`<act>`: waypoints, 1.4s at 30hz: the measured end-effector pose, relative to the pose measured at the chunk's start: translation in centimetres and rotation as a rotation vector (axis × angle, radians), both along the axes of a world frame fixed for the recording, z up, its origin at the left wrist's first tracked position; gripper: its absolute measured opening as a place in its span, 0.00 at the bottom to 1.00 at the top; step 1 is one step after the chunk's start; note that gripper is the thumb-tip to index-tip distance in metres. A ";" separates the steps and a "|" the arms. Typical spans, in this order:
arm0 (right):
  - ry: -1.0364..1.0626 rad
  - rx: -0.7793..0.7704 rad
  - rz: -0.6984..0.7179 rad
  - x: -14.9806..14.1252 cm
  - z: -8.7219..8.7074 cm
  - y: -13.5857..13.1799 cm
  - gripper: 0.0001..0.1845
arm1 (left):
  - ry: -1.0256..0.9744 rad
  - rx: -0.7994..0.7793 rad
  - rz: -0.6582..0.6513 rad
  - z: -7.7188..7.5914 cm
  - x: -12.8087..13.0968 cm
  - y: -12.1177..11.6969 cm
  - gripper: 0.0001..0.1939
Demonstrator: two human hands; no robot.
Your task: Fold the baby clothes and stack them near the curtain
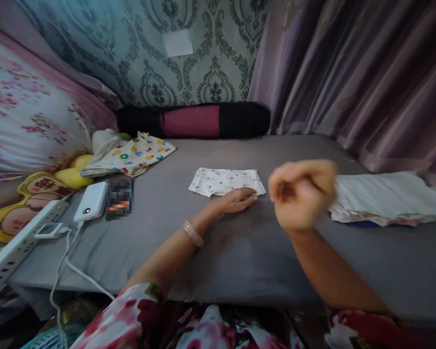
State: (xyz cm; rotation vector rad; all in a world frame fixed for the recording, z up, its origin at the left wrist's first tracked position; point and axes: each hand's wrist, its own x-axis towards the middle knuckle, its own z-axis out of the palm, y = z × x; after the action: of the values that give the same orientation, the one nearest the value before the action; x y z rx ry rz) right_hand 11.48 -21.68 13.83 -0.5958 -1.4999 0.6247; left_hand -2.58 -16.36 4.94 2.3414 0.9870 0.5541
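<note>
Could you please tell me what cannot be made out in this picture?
All in the head view:
Right hand: blurred, so whether it holds anything is unclear.
Patterned folded cloth: part of its near edge is covered by the left hand.
Cloth stack: its right end is cut off by the picture's edge.
Item beside the white device: pixelated, details lost.

Cloth centre, 1 cloth pile right, roll behind

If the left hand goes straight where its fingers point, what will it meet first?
Past the folded cloth, the left hand would likely meet the right hand first, though depth is unclear and it may pass beneath.
</note>
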 end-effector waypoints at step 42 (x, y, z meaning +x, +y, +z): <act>-1.340 -0.330 -0.400 -1.5 -12.4 11.4 0.31 | 0.525 0.197 0.538 -3.4 -10.0 4.7 0.30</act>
State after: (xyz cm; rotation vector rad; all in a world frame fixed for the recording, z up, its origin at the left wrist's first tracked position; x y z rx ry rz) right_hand 9.99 -10.25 1.45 -1.7352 -2.3892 0.0798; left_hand -12.60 -11.68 1.57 2.4409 1.9108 0.2271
